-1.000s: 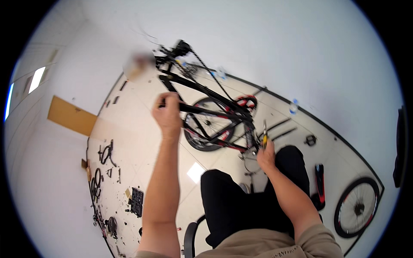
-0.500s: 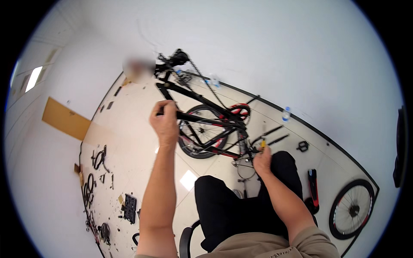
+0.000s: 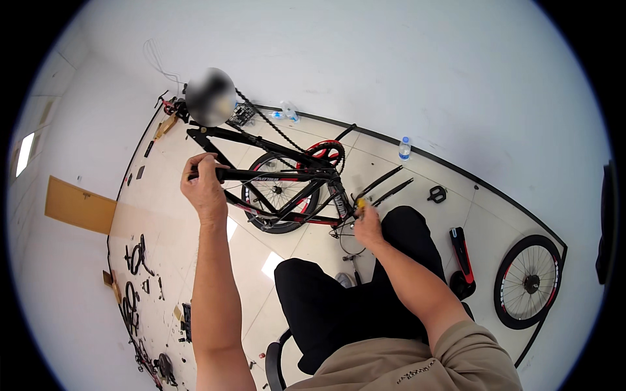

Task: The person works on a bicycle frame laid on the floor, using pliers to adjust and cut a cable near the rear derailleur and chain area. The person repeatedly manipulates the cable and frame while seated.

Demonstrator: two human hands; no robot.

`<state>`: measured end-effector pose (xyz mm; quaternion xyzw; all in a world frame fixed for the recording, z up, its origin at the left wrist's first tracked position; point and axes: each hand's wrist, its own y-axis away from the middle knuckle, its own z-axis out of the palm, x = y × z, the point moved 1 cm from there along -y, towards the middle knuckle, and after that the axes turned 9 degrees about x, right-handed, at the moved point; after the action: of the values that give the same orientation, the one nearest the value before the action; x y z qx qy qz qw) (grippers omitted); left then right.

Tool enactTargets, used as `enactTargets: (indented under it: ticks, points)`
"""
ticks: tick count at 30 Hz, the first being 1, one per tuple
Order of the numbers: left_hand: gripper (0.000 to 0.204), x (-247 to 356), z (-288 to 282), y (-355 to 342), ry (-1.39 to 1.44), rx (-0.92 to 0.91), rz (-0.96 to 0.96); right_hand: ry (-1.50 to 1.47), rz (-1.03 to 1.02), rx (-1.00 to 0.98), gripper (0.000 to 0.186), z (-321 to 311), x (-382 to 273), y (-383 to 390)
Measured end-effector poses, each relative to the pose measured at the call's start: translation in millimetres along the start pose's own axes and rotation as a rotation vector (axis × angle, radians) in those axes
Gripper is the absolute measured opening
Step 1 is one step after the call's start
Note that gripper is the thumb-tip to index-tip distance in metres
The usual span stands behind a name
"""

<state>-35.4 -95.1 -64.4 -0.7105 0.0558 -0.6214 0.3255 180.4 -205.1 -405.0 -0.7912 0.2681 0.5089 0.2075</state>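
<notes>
My left hand [image 3: 204, 186] grips the upper-left end of a black bicycle frame tube [image 3: 264, 175], fingers curled round it. Below its lower right, my right hand [image 3: 368, 228] is closed on a yellow-handled tool [image 3: 361, 204], whose tip is smeared by motion, beside the front end of the frame. The chain [image 3: 274, 127] runs down to a red-and-black chainring [image 3: 329, 149]. A wheel [image 3: 284, 227] shows behind the frame. Two black fork-like legs [image 3: 391, 176] extend right of the tool. A blurred patch hides the bicycle's top-left part. My dark-trousered knees are below.
A spare wheel [image 3: 530, 283] and a red-black part [image 3: 460, 254] lie to my right. A pedal [image 3: 437, 194] and bottle [image 3: 404, 148] sit near the wall. Scattered parts [image 3: 137, 257] cover the left floor, past which is a wooden door [image 3: 78, 205]. A chair arm [image 3: 274, 362] is below me.
The bicycle and both my hands appear further left in the picture as the view has shifted. My left hand keeps its grip; the yellow tool in my right hand has become more blurred.
</notes>
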Motion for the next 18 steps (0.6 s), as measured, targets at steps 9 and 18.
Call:
enactTargets:
  ticks: [9,18]
  points:
    - [0.021,-9.5,-13.5,-5.0,-0.057,0.004,0.01,-0.082,0.085,-0.239,0.014,-7.4,-16.0,0.3]
    - [0.025,-3.4,-8.2,-1.8,-0.084,0.005,-0.014,-0.163,-0.012,-0.226,0.017,-8.4,-18.1,8.9]
